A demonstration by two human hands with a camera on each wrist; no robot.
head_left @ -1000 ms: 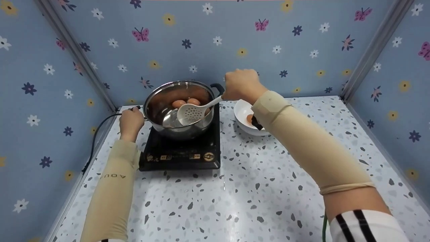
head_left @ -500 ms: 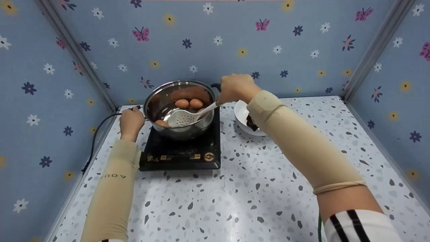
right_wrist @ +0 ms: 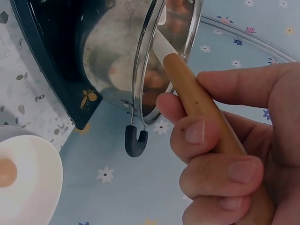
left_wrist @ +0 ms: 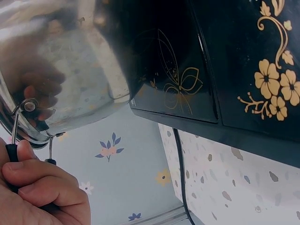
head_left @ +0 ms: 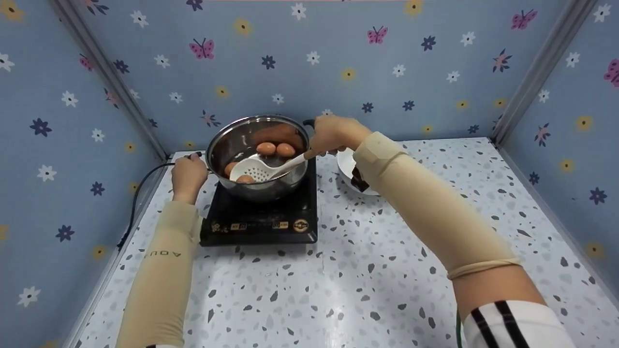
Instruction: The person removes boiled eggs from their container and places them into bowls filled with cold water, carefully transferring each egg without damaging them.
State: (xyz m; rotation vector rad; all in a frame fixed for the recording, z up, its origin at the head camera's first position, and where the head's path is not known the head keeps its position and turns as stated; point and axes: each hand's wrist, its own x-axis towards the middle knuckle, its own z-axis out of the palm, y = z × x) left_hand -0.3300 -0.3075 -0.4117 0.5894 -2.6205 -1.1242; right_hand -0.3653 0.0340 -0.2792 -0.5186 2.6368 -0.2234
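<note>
My right hand grips the wooden handle of a white slotted spoon. The spoon's perforated bowl is down inside a steel pot, near its left front wall. Two brown eggs lie side by side at the back of the pot. Another egg overlaps the spoon's front edge, and one more egg shows just left of the spoon. My left hand holds the pot's left handle, fingers wrapped around its black grip.
Under the pot is a black induction cooker with a cord running off left. Right of it stands a white bowl, partly behind my right wrist; an egg lies in it. Patterned walls enclose the speckled table.
My right hand has come down and left, carrying the spoon from the pot's middle toward its left front. The eggs have shifted in the pot. My left hand stays at the handle.
</note>
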